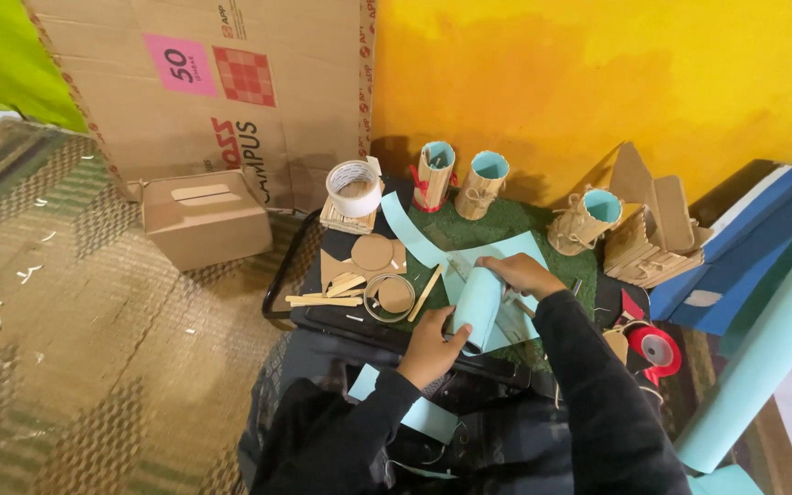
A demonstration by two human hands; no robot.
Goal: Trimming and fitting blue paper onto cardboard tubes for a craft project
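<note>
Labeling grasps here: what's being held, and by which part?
A light blue paper roll, held by both hands: the left hand has its grip on the lower end, the right hand on the upper end. It sits above the green mat.

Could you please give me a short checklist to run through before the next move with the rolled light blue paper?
1. Both hands on the roll: ok. The left hand holds the lower end of the light blue paper roll and the right hand holds the upper end.
2. Roll edge closed along its length: cannot tell, the seam is hidden.
3. Tape within reach: ok. The red tape dispenser lies by the right arm; the white tape roll stands further off.
4. Spare paper: ok. The flat light blue sheets lie under the roll.
5. Finished wooden stick cups out of the way: ok, they stand by the wall.
</note>
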